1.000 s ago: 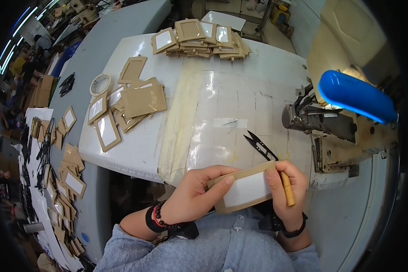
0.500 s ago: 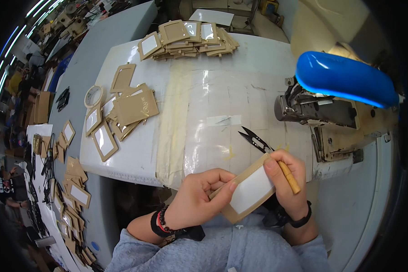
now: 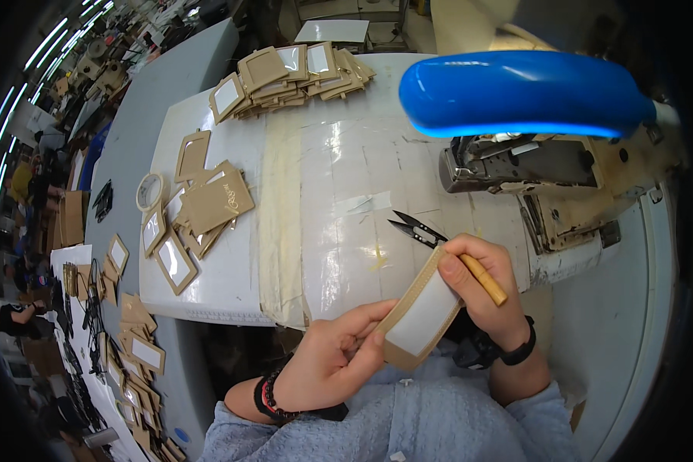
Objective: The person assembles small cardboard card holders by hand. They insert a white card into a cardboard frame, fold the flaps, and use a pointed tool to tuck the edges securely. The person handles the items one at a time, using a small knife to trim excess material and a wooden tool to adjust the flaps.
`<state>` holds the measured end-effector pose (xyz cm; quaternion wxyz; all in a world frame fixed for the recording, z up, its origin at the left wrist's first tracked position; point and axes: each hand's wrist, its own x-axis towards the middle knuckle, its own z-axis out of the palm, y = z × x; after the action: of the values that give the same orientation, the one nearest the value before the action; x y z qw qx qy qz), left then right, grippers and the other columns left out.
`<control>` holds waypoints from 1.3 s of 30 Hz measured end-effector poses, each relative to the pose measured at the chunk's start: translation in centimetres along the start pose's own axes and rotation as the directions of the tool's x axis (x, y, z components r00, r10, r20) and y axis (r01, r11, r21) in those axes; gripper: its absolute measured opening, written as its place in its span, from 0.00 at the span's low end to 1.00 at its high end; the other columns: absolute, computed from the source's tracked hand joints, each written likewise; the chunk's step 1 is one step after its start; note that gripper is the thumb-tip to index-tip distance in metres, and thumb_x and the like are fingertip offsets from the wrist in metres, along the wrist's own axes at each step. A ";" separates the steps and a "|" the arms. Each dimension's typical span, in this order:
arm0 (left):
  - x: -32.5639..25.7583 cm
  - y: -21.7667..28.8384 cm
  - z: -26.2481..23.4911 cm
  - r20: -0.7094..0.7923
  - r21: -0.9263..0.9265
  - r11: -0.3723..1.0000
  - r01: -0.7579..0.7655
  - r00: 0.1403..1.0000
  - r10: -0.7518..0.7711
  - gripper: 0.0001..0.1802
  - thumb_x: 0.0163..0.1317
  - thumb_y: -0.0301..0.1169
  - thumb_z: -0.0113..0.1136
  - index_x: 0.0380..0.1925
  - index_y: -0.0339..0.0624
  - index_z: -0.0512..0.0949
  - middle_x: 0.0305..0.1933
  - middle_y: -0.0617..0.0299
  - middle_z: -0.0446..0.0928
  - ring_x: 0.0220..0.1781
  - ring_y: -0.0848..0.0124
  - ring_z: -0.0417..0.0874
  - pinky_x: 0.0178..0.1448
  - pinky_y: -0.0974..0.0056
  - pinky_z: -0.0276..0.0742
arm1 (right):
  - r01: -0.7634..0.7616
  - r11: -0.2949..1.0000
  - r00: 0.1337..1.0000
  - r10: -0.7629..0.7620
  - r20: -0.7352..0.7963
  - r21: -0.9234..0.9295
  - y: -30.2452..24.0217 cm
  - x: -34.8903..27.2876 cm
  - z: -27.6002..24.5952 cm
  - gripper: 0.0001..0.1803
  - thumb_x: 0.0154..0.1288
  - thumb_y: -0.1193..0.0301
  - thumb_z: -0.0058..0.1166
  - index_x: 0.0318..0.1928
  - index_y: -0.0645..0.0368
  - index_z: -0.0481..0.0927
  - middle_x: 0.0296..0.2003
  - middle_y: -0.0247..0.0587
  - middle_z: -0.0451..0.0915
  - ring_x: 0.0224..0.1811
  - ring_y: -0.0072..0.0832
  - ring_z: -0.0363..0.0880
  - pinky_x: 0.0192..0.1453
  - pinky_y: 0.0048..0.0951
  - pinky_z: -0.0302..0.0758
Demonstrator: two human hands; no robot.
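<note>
A tan card holder (image 3: 422,317) with a white window panel and a stitched edge is held tilted before my body. My left hand (image 3: 327,358) pinches its lower left edge between thumb and fingers. Closed on its upper right corner, my right hand (image 3: 481,285) presses the thumb on the front. A yellow-brown ribbed handle (image 3: 485,281) also sits in that hand. Black thread snips (image 3: 417,229) point left from just beyond my right fingers; their rear end is hidden, so I cannot tell whether they join that handle.
More card holders lie in a stack (image 3: 285,81) at the back, a loose pile (image 3: 215,204) beside a tape roll (image 3: 151,191), and a heap (image 3: 142,354) far left. A sewing machine (image 3: 516,165) stands at right beneath a blue lamp-like cover (image 3: 516,92).
The view has shifted, so the blue cover appears larger and further left. The card holder is turned more edge-on, both hands still holding it.
</note>
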<state>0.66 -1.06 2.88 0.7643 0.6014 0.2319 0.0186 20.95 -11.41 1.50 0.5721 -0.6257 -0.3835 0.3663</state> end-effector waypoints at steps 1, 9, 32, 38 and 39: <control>0.0 -0.1 0.0 -0.004 0.001 1.000 -0.026 1.000 0.026 0.21 0.71 0.23 0.43 0.63 0.26 0.64 0.44 0.59 0.78 0.42 0.81 0.76 0.46 0.75 0.71 | -0.006 1.000 1.000 0.006 0.004 -0.007 0.0 0.0 -0.1 0.10 0.70 0.70 0.53 0.36 0.65 0.79 0.25 0.29 0.76 0.28 0.13 0.70 0.32 0.17 0.67; 0.7 1.1 0.3 0.070 -0.399 0.912 0.094 0.995 -0.072 0.26 0.75 0.32 0.40 0.68 0.30 0.56 0.57 0.53 0.72 0.54 0.72 0.75 0.59 0.66 0.73 | -0.276 0.930 0.961 0.270 0.059 0.243 1.8 0.3 0.1 0.15 0.71 0.64 0.50 0.37 0.65 0.80 0.28 0.29 0.79 0.30 0.12 0.73 0.34 0.16 0.70; 0.7 0.6 -0.4 0.068 -0.305 0.952 -0.008 0.997 0.030 0.26 0.76 0.37 0.38 0.68 0.34 0.59 0.58 0.59 0.72 0.55 0.76 0.73 0.57 0.71 0.71 | 0.160 0.972 0.955 -0.198 -0.223 -0.174 0.3 0.4 1.1 0.09 0.68 0.72 0.53 0.37 0.67 0.78 0.24 0.32 0.75 0.26 0.14 0.68 0.29 0.19 0.67; 2.3 -1.8 -0.2 -0.070 -0.032 0.985 -0.170 0.983 0.167 0.19 0.70 0.37 0.54 0.52 0.33 0.76 0.41 0.63 0.79 0.42 0.83 0.72 0.46 0.74 0.71 | 0.252 0.893 0.892 -0.364 -0.268 -0.374 -0.2 -1.0 2.2 0.08 0.67 0.75 0.49 0.36 0.70 0.76 0.24 0.37 0.75 0.28 0.18 0.70 0.31 0.23 0.67; 3.5 -2.2 0.4 -0.089 0.033 0.966 -0.258 0.962 0.259 0.17 0.69 0.36 0.55 0.47 0.32 0.77 0.37 0.64 0.79 0.39 0.83 0.72 0.44 0.73 0.71 | 0.245 0.895 0.861 -0.378 -0.341 -0.373 1.0 -1.5 1.9 0.04 0.62 0.78 0.54 0.35 0.68 0.76 0.26 0.39 0.76 0.27 0.26 0.73 0.34 0.27 0.69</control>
<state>3.39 -0.96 -0.29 0.7375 0.6330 0.1866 0.1434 18.67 -12.00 0.38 0.5832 -0.6999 -0.4074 0.0637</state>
